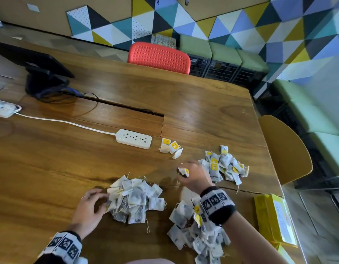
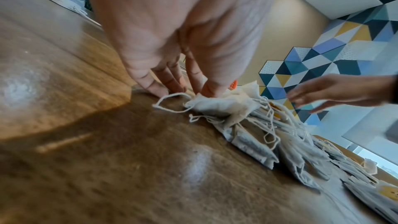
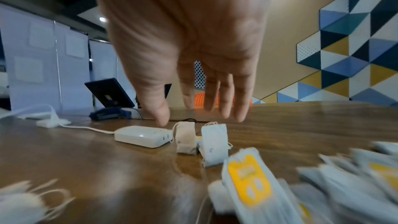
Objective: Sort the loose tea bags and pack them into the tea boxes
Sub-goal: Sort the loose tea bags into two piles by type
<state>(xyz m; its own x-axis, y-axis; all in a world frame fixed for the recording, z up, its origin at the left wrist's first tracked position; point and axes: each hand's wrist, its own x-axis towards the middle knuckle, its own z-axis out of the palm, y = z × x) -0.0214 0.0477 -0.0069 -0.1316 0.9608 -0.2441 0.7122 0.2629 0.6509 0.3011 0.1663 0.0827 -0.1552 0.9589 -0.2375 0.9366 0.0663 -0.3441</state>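
Looks like you're mid-sort: your left hand [image 1: 90, 203] rests spread fingers on the left edge of the near pile of tea bags [image 1: 136, 201], probably pinning it, gripping nothing. Your right hand [image 1: 193, 176] hangs open-fingered over the tabletop [image 1: 60, 168]; a yellow-tagged bag [image 1: 183, 171] sits by it, held or dropped, can't tell. Bags are pale, stringy, some yellow-tagged; the yellow tea boxes [image 1: 273, 221] wait near right.

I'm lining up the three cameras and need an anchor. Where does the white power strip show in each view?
Head: power strip mid-table, left of the small tea bag group.
Left wrist: not in it.
Right wrist: power strip centre-left, beside those bags.
Shared landmark: orange chair.
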